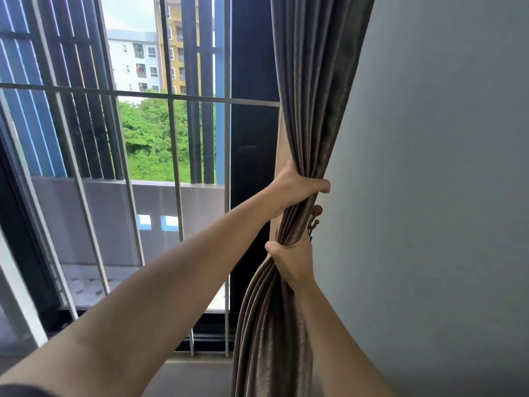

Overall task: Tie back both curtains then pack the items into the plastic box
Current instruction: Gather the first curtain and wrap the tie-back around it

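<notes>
A barred window [171, 138] looks out on apartment blocks and green trees, with a plain grey wall [429, 167] to its right. Against that wall hangs a brown-grey curtain [312, 81], gathered into a tight bunch at the window's edge. The left hand [297, 187] grips the bunch from the window side, fingers wrapped fully round the folds. Just below, the right hand [292, 260] clamps the same bunch, thumb across the front and fingers hidden behind the cloth. Between the hands, by the wall, sits a small tieback fitting with brown beads [315, 219], its form hard to make out. The step in hand appears to be tying back this curtain; next, the tie likely has to be looped round the bunch and fastened while one hand keeps it gathered. No plastic box is in view.
</notes>
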The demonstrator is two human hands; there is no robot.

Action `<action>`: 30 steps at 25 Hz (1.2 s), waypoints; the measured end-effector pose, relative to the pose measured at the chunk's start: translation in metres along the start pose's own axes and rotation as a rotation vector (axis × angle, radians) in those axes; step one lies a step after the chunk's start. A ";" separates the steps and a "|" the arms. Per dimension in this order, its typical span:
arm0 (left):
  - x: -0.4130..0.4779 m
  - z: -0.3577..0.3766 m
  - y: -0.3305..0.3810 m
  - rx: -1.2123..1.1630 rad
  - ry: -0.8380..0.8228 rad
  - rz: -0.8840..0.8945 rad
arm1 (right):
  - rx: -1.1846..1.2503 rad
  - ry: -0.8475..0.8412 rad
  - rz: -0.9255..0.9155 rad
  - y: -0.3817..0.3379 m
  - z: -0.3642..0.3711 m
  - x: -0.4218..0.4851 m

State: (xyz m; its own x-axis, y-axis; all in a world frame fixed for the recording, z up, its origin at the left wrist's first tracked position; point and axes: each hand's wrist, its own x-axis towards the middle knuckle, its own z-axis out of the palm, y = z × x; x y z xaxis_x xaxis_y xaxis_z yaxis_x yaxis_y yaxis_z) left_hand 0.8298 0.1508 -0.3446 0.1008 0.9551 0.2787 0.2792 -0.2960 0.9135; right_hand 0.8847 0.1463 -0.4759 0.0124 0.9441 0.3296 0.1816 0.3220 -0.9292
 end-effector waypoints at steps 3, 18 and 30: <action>0.002 -0.011 -0.022 -0.195 -0.184 0.102 | -0.093 0.004 0.002 0.011 -0.029 0.012; 0.046 0.073 -0.183 0.551 -0.001 -0.277 | -0.086 0.038 -0.018 0.040 -0.140 0.078; 0.042 -0.034 -0.157 0.587 -0.045 0.043 | -0.019 -0.074 -0.078 0.051 -0.108 0.101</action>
State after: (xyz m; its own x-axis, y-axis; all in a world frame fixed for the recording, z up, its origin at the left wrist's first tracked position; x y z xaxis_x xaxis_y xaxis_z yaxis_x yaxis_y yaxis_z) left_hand 0.7576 0.2379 -0.4658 0.1607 0.9444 0.2868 0.7544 -0.3049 0.5813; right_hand 1.0013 0.2505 -0.4720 -0.0747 0.9191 0.3869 0.1983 0.3939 -0.8975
